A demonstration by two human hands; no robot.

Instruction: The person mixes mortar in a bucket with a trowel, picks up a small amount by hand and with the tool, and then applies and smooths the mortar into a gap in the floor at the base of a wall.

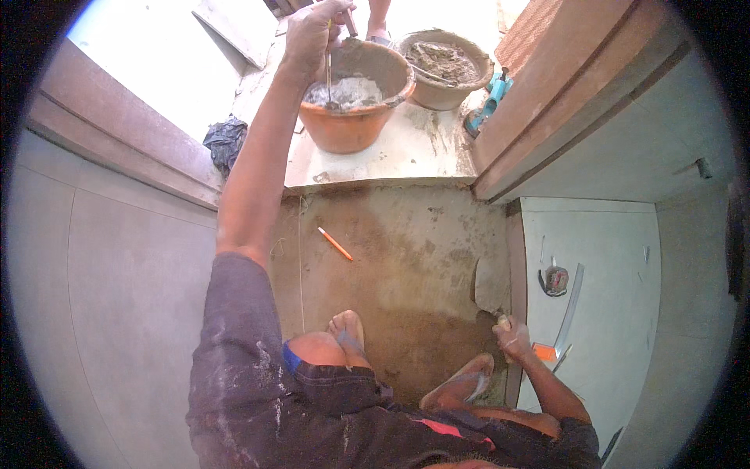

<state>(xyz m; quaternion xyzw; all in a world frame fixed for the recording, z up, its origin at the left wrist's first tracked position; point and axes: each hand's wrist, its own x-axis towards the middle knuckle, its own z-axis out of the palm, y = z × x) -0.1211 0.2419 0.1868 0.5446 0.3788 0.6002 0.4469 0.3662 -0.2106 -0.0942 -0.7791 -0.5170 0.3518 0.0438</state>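
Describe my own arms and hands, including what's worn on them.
Both arms wear dark, short sleeves. The left sleeve ends near the elbow and has pale splatters toward the shoulder; the right sleeve is only partly in view. Both forearms are bare. The left hand and right hand are ungloved, with no watch or band visible at either wrist.

Orange tub (348, 134) matt plastic; trowel blade (491, 288) smooth, probably metal; floor (422, 270) rough.
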